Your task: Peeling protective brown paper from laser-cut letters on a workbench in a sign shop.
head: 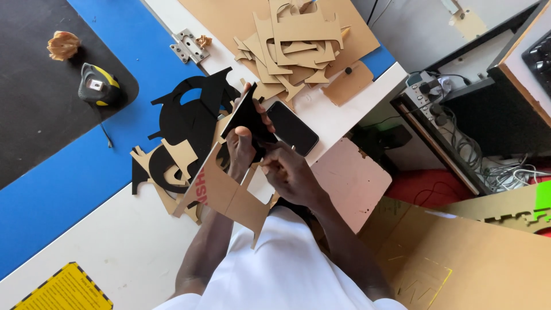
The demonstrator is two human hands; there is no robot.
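The left hand [240, 148] grips a cut-out cardboard piece [227, 189] that is brown on one side and black on the other. The fingers are wrapped round it near the top, where a black pointed part [245, 115] sticks up. The right hand [287, 169] pinches the same piece from the right side, just beside the left hand. Both hands hold it up in the air, above the near edge of the white table [115, 241].

The piece looks thin and has narrow arms. If the hands squeeze or bend too hard, an arm could fold or tear. The grip is only at the top, so the long lower part hangs free and could knock against the table edge.

A black phone [293, 127] lies right under the hands. If the piece slips, it could fall on the phone or push it toward the edge, which is close by.

To the left lie more black and brown cut-outs [183, 138] in a loose pile. A bump could slide them about. Far off sits another brown pile [298, 46], and a tape measure [97, 85] rests on the dark mat [34, 115], well apart.
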